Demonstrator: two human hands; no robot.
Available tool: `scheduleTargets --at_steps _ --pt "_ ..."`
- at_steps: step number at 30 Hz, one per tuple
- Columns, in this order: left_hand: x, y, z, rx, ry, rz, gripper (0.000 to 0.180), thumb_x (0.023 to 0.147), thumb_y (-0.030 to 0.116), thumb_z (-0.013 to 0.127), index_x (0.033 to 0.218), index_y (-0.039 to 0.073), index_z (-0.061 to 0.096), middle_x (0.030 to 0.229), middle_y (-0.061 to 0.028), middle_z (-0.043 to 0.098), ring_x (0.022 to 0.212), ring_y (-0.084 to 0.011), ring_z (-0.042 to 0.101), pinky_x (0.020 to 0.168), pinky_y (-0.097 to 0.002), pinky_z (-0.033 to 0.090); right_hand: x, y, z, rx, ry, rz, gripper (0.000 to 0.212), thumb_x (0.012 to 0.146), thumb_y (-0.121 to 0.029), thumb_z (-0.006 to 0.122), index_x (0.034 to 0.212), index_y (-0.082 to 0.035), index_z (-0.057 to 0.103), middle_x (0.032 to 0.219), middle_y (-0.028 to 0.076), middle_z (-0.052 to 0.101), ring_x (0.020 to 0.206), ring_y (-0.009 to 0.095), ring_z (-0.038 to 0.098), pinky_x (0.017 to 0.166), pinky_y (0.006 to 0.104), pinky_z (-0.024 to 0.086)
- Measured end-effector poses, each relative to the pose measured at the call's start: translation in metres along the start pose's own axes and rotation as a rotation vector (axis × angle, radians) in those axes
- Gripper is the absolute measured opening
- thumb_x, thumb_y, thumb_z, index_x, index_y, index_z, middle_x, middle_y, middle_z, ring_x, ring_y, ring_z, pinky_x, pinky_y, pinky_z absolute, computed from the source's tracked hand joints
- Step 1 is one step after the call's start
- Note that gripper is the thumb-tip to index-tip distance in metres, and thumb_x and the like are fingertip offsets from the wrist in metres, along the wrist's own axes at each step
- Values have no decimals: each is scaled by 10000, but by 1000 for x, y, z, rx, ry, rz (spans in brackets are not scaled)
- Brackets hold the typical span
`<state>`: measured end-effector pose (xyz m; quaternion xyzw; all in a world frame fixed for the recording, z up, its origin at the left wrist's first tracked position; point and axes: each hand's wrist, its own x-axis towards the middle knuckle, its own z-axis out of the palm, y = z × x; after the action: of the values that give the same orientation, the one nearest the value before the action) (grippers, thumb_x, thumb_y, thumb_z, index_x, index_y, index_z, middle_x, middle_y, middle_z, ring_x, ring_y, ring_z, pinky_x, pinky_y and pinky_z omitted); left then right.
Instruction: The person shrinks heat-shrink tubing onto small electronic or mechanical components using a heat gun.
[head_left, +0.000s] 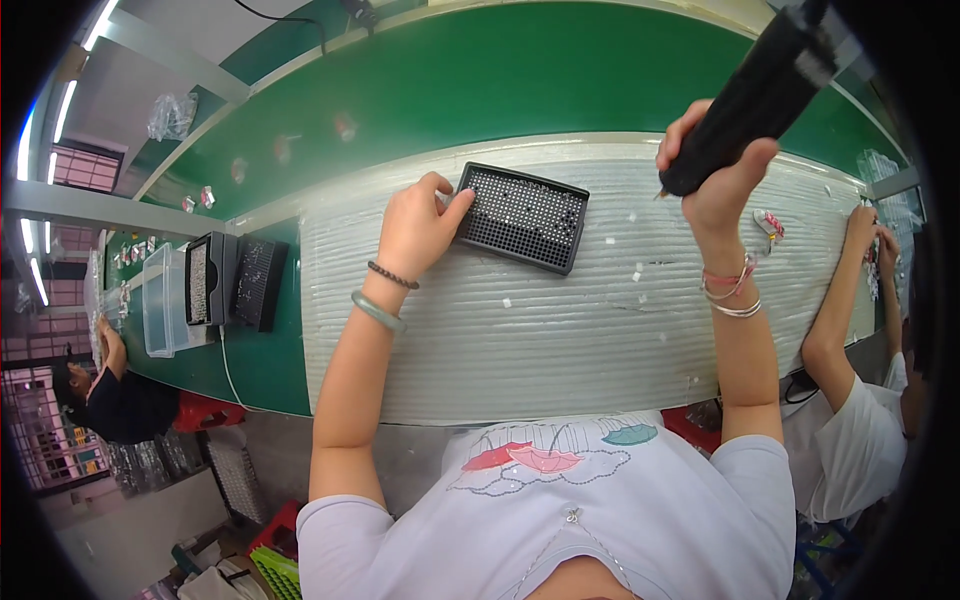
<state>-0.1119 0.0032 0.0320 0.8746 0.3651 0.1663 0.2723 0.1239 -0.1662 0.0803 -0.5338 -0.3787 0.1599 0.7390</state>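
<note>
My right hand (722, 190) is wrapped around a thick black electric screwdriver (745, 105), raised above the right part of the foam-covered work surface. The tool's short thin bit points down and to the left. With thumb and fingers, my left hand (425, 220) grips the left edge of a black rectangular tray (520, 245). Small holes in a grid cover the tray. Bright metal pieces, too small to name, fill many of them, while the rows nearest me look dark.
Ribbed white foam (480, 340) covers the green table (560, 80). Small white scraps and a small red-and-white packet (769, 224) lie on it. At left stand a black box (208, 280), a dark perforated panel (260, 283) and a clear plastic bin (163, 300). Co-workers sit on both sides.
</note>
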Motion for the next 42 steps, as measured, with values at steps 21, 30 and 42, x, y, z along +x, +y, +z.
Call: scheduleTargets --at_steps 21,30,42 --pt "-39 13 41 -82 470 94 134 883 96 535 936 -24 563 815 -152 581 634 -292 568 546 -359 455 -41 47 -18 -63 -8 -98 883 636 -870 405 880 -24 464 647 75 518 580 157 527 537 261 429" --pt "-36 14 40 -18 482 79 114 876 93 534 901 -17 549 807 -159 578 635 -318 568 545 -378 458 -41 50 -18 -44 15 -161 884 670 -833 431 844 30 506 620 70 531 556 137 553 500 243 446" --pt "-36 12 41 19 484 102 114 868 92 535 863 -22 529 768 -169 559 637 -343 561 540 -393 453 -42 48 -18 -90 -5 -94 899 628 -882 373 897 -28 450 660 76 518 592 156 525 552 264 435"
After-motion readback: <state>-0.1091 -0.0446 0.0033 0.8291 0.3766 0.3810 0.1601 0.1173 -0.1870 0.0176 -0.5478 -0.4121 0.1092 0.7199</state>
